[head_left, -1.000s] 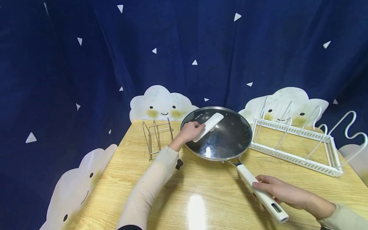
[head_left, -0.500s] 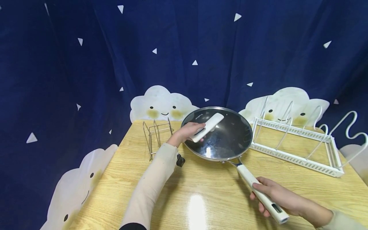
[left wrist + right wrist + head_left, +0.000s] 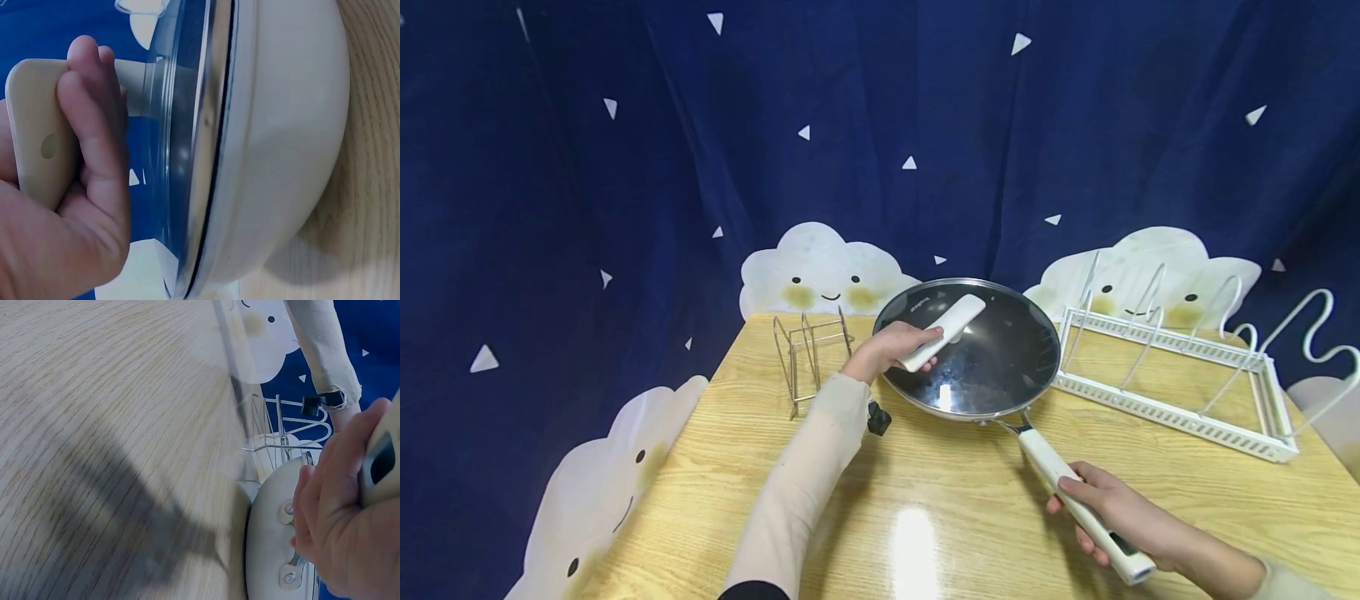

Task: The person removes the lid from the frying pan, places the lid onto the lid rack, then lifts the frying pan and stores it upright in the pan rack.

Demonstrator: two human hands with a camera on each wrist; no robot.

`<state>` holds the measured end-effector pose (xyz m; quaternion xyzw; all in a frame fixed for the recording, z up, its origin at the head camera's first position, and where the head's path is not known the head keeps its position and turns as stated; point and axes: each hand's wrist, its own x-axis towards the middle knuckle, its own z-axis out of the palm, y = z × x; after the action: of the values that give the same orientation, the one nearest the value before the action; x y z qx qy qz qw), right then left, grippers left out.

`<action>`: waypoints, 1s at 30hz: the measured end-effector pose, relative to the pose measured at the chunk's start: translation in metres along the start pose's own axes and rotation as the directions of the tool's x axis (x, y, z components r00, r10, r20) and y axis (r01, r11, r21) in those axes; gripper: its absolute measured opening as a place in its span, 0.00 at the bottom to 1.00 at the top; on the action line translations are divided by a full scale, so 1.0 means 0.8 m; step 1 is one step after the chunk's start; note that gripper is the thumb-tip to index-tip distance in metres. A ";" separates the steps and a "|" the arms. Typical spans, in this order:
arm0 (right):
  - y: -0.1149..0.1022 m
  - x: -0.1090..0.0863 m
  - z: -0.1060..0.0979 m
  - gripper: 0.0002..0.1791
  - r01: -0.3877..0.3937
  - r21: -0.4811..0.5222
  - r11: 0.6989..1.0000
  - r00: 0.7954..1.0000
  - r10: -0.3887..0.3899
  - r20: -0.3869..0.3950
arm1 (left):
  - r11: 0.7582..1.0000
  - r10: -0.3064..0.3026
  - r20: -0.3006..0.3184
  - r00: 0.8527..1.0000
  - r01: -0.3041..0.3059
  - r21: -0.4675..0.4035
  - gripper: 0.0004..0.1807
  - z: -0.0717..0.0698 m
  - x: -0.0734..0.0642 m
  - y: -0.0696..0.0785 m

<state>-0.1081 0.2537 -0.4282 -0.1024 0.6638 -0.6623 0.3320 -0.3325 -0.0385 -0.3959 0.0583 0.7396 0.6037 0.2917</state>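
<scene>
Pan (image 3: 294,125) stands lidded on the tabletop (image 3: 977,508) between metal rack (image 3: 810,340) and white rack (image 3: 1165,414); left grip (image 3: 898,343) curls round the lid handle (image 3: 961,315), right grip (image 3: 1112,504) round the pan handle (image 3: 1047,457). Securing both seems in hand; the next move likely needs them kept level.

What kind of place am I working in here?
Probably a staged tabletop set-up indoors rather than a working kitchen: a lidded pan and a white rack on a wooden table, with a cartoon-print navy curtain behind. The wider room isn't visible.
</scene>
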 end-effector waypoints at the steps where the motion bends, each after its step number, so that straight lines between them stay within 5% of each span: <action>1: 0.000 0.000 0.000 0.24 0.006 0.002 1.000 1.000 -0.006 0.002 | 1.000 0.000 -0.004 1.000 0.000 0.004 0.25 0.001 -0.001 0.001; 13: -0.002 0.001 0.006 0.26 -0.001 -0.054 0.999 0.999 -0.002 -0.051 | 0.984 -0.007 -0.050 0.999 0.016 0.180 0.22 0.003 -0.003 0.003; 30: -0.001 0.002 0.007 0.23 0.012 -0.094 0.995 0.998 -0.018 -0.064 | 0.989 0.003 -0.033 0.999 0.002 0.149 0.20 0.004 -0.004 0.002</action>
<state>-0.1061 0.2479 -0.4274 -0.1013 0.7038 -0.6359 0.3000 -0.3288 -0.0365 -0.3938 0.0701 0.7873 0.5478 0.2742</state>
